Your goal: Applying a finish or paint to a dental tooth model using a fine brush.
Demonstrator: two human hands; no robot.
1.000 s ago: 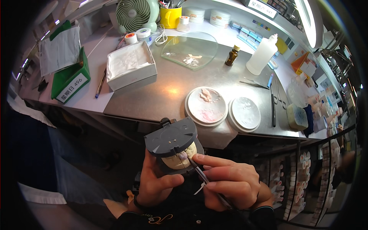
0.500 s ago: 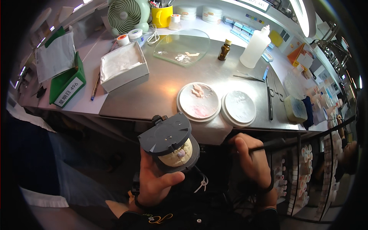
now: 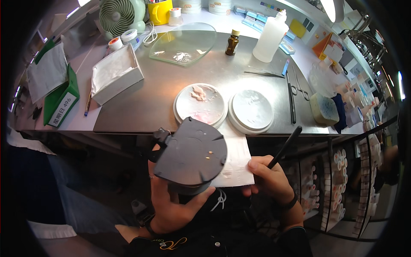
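My left hand (image 3: 171, 210) is wrapped round a dark grey dental articulator (image 3: 192, 150) with a flat upper plate, which it holds up in front of the bench edge. The plate covers what lies between the two halves. In my right hand (image 3: 274, 182) is a slim black-handled tool (image 3: 287, 144), its handle slanting up to the right and its working end hidden. The fingers of that hand also pinch the edge of a white paper towel (image 3: 238, 156), which hangs over the bench edge beside the articulator. Two round white dishes stand just beyond: one (image 3: 218, 101) with pinkish paste, one (image 3: 252, 109) with whitish residue.
Across the metal bench top (image 3: 154, 103) are a glass slab (image 3: 167, 49) with white powder, a brown bottle (image 3: 232, 43), a white squeeze bottle (image 3: 269, 40), tweezers (image 3: 265, 73) and scissors (image 3: 299, 85). A white box (image 3: 117, 75) and a green holder (image 3: 64, 96) stand left; a damp sponge (image 3: 324, 109) right.
My left hand has turned the articulator, so its upper plate now hides the pale cast seen before. My right hand has taken hold of the paper towel's edge. The view has shifted right.
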